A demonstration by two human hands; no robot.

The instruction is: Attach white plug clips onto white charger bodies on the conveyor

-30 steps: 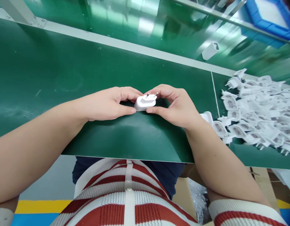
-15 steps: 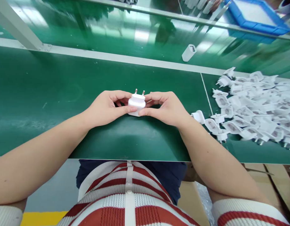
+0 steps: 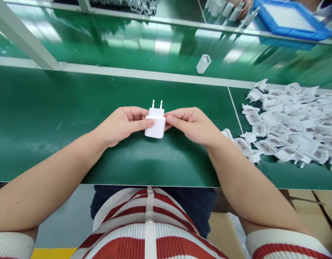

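Note:
A white two-pin plug charger (image 3: 156, 128) is held up over the green work surface, its metal pins pointing away from me. My left hand (image 3: 121, 124) is closed on its left side, thumb across the front face and fingers behind. At the right edge, my right hand (image 3: 191, 124) pinches it between thumb and fingers; its fingertips are partly hidden behind the charger. To the right of that hand lies a heap of white plug parts (image 3: 292, 122), many with open housings and some with pins showing.
A white charger housing (image 3: 203, 64) stands on the green belt (image 3: 123, 54) beyond the pale rail (image 3: 144, 74). A blue tray (image 3: 287, 19) sits at the far right, near another person's hand (image 3: 247, 7) and several white housings. A slanted post (image 3: 28, 36) rises at left.
The charger has tilted so its broad front face now shows. My right thumb has moved from its front to its right edge. The housing on the belt has shifted left.

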